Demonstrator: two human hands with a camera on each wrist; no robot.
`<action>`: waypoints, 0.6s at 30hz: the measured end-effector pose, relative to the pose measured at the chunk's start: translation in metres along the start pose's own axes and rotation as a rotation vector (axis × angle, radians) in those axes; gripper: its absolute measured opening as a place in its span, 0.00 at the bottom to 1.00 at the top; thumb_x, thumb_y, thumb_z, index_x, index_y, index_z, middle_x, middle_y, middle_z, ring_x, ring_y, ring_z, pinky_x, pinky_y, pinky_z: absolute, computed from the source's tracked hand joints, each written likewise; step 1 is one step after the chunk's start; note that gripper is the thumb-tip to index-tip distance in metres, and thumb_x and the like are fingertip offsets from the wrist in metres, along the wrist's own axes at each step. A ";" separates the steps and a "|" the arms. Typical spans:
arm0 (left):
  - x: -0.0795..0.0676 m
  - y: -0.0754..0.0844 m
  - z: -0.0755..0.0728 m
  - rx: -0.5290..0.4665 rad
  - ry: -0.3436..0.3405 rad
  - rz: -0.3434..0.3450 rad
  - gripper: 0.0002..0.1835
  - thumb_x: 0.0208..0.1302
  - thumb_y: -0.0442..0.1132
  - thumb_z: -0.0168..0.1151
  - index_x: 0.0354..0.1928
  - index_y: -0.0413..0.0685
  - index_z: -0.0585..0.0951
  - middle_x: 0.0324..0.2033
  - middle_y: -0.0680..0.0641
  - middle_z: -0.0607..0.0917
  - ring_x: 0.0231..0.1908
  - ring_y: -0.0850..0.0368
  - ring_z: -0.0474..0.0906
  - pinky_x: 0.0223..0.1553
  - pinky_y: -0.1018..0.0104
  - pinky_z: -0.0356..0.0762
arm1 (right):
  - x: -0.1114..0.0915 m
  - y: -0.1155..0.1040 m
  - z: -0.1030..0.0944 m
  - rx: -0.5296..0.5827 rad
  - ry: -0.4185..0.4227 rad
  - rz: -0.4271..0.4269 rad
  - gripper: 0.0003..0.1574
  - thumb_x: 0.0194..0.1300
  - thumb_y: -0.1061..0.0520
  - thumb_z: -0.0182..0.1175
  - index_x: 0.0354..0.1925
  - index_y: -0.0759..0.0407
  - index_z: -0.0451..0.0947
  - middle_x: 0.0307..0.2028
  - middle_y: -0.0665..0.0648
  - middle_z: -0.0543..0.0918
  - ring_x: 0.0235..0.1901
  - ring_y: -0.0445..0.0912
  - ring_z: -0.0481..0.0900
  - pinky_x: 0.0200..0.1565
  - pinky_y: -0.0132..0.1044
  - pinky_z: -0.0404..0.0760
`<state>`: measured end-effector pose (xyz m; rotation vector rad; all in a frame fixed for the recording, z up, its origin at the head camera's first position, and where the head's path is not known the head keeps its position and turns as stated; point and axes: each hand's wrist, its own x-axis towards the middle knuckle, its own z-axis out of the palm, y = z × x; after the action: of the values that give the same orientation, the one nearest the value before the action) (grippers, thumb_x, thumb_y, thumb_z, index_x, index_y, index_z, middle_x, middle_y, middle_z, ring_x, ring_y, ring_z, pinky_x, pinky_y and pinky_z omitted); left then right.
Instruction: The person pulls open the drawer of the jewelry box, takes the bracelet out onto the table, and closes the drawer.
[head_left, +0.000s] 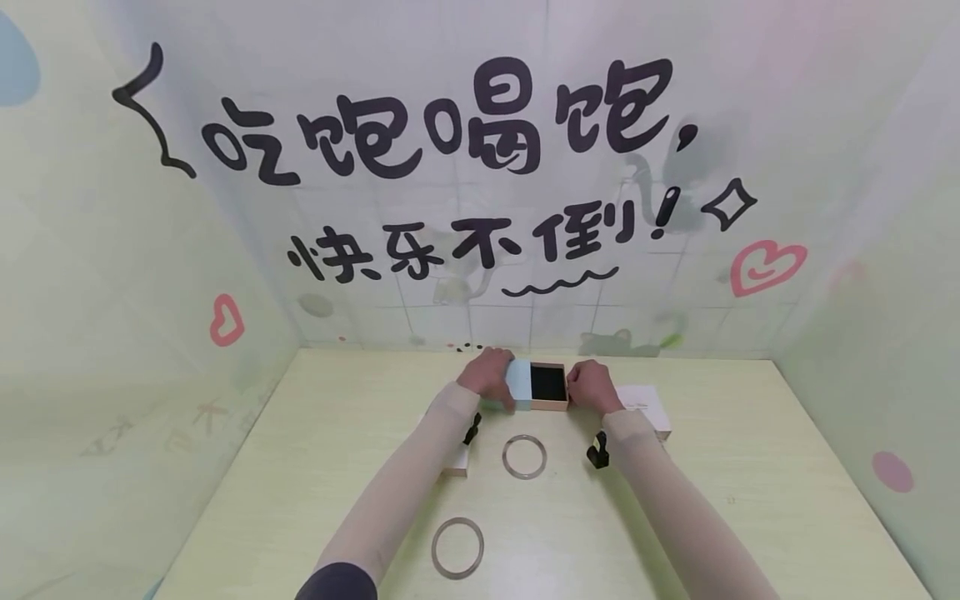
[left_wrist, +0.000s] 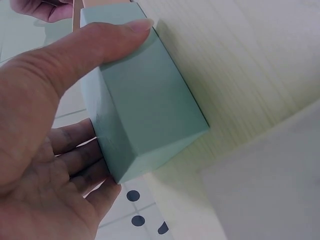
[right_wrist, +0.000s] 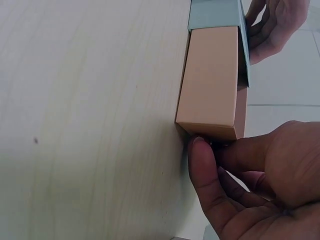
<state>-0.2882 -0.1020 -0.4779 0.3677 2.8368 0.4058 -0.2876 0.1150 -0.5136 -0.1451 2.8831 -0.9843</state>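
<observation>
At the far left of your view, a pink heart (head_left: 225, 340) marks the wall; below it your left forearm, in a pale sleeve (head_left: 412, 467), reaches in over the light wooden table (head_left: 300, 467); just right of the forearm, near the front, one pale ring (head_left: 434, 548) lies flat; a white box (head_left: 456, 469) sits farther back, partly hidden by that arm.

Your left hand (head_left: 486, 377) grips the blue cover (head_left: 521, 382) of a small slide-out box, which rests on the table near the back wall; your thumb lies along the near face and your fingers reach the far side, the hand spread only as wide as the cover; a second pale ring (head_left: 505, 457) lies flat in front of it, apart from both hands.

The orange drawer (head_left: 549, 406) stands partly out of the cover's right end, its black lining (head_left: 549, 383) showing; at its outer end your right hand (head_left: 591, 385) has thumb and index finger nearly together, pinching the drawer there; the exact bit between the fingertips is hidden; beyond, partly behind that hand and wrist, lies another white box (head_left: 648, 407).
</observation>
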 end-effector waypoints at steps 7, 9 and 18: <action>0.001 -0.001 0.000 -0.005 -0.001 0.005 0.51 0.45 0.43 0.85 0.72 0.43 0.70 0.65 0.43 0.77 0.62 0.48 0.71 0.64 0.53 0.75 | 0.000 -0.006 0.003 0.007 0.020 -0.003 0.10 0.63 0.69 0.55 0.27 0.63 0.79 0.24 0.57 0.82 0.26 0.47 0.75 0.27 0.31 0.70; 0.001 -0.001 0.000 -0.006 0.000 0.006 0.51 0.45 0.43 0.85 0.72 0.43 0.70 0.64 0.43 0.77 0.61 0.48 0.71 0.64 0.53 0.75 | 0.000 -0.006 0.005 0.002 0.031 -0.009 0.10 0.63 0.69 0.55 0.26 0.63 0.79 0.24 0.57 0.82 0.26 0.47 0.75 0.27 0.31 0.69; 0.001 -0.002 0.000 -0.005 -0.004 0.003 0.51 0.44 0.44 0.85 0.72 0.44 0.70 0.65 0.43 0.77 0.62 0.48 0.70 0.65 0.53 0.75 | -0.001 -0.010 0.009 0.007 0.042 -0.005 0.10 0.63 0.69 0.55 0.27 0.63 0.79 0.25 0.58 0.82 0.26 0.47 0.75 0.26 0.31 0.69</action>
<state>-0.2894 -0.1031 -0.4788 0.3718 2.8311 0.4127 -0.2850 0.1014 -0.5144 -0.1324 2.9184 -1.0103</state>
